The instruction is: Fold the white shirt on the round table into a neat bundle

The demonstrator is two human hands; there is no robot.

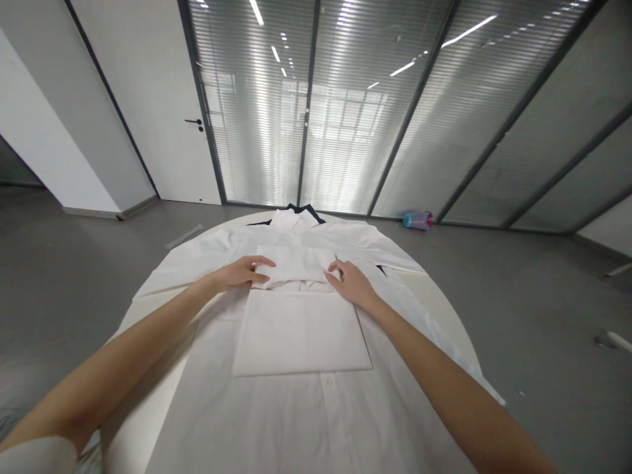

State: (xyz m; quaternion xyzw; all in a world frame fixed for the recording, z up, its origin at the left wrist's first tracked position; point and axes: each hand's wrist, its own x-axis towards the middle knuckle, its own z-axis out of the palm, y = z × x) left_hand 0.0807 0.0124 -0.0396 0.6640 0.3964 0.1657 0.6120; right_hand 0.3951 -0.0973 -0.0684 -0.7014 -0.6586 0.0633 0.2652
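Note:
A folded white shirt (302, 332) lies as a flat rectangle on a spread-out white shirt (257, 418), whose button placket shows below it. My left hand (241, 271) grips the left edge of the folded shirt's upper layer, thumb and forefinger a little apart on the cloth. On the opposite edge, my right hand (349, 280) pinches the same layer between thumb and fingers. Loose creases show along that layer's front edge, between the hands. Cloth hides some fingertips.
The round pale table (439, 303) shows at both sides of the shirts. A dark collar (312, 212) pokes out at the far end, by a white collar. On the floor beyond lies a blue and pink basket-like object (417, 220), near the glass partition (345, 131).

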